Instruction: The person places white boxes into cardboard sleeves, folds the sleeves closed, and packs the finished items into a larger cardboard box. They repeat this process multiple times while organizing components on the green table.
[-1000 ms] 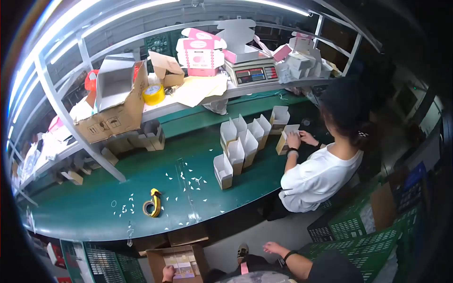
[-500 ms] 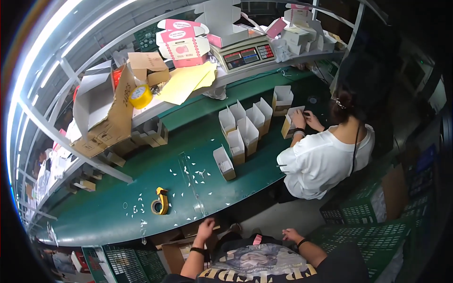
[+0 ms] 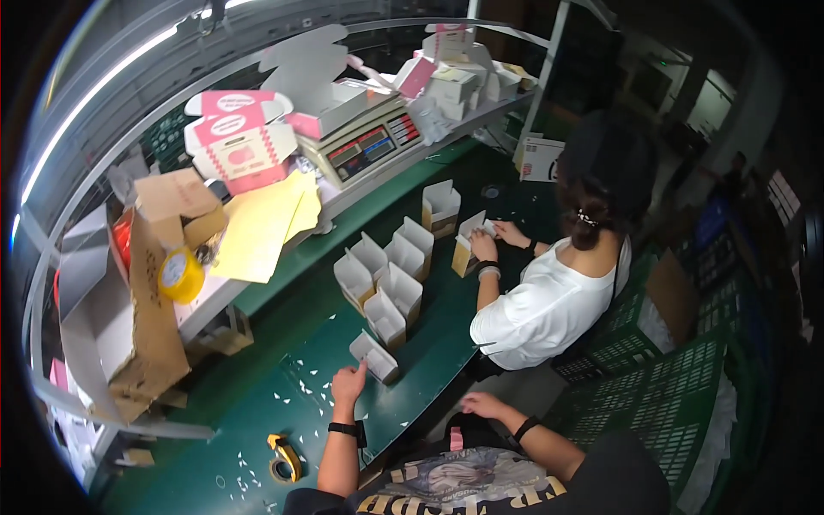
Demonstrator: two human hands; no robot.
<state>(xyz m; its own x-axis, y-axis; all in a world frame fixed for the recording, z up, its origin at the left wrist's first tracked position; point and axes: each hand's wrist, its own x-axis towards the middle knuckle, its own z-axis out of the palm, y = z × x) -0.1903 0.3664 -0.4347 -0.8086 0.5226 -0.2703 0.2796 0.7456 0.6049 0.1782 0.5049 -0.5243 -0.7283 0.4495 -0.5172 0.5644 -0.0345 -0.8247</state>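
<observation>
My left hand point(image 3: 348, 385) is over the green table beside the nearest open carton point(image 3: 374, 357), its thumb close to the carton's edge. Whether it touches cannot be told; nothing shows in its grasp. My right hand point(image 3: 483, 404) hovers in front of my body by the table's edge, fingers loosely stretched and holding nothing. Just beyond the nearest carton stand several tall open cartons point(image 3: 385, 316), white inside and brown outside. A co-worker in a white shirt point(image 3: 549, 305) has both hands on another open carton point(image 3: 464, 256) to the right.
A yellow tape dispenser point(image 3: 284, 460) lies on the table point(image 3: 257, 365) among white scraps. The shelf behind bears a scale point(image 3: 356, 150), yellow sheets point(image 3: 264, 225), a tape roll point(image 3: 181, 275) and a large cardboard box point(image 3: 159, 335). Green crates point(image 3: 657, 412) stand at the right.
My left hand has moved forward over the table to the nearest carton. My right hand has come inward and left. The view has turned right, shifting the table's things leftward.
</observation>
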